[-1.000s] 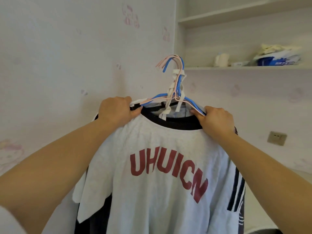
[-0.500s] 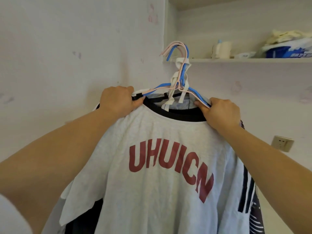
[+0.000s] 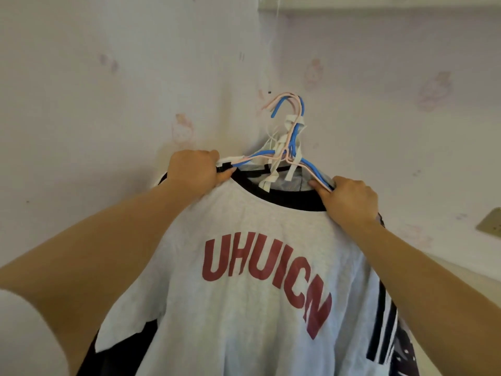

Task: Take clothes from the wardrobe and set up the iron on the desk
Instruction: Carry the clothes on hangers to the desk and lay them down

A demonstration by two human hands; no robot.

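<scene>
A light grey T-shirt (image 3: 252,267) with red letters and a black collar hangs in front of me on a bundle of blue and pink hangers (image 3: 291,131). Darker clothes with white stripes (image 3: 385,327) hang behind it on the same bundle. My left hand (image 3: 193,169) grips the left shoulder of the hangers and shirt. My right hand (image 3: 349,198) grips the right shoulder. Both arms reach up and forward. White fabric loops dangle from the hanger necks. No iron or desk is in view.
A pale wall with faint pink prints (image 3: 108,104) fills the background. A wall socket (image 3: 490,226) sits at the right edge. The underside of a shelf (image 3: 379,4) shows along the top right.
The view has dropped lower: the shelf with its items has slid out of the top of the frame. Both hands keep the same grip on the hangers, which sit lower in the view.
</scene>
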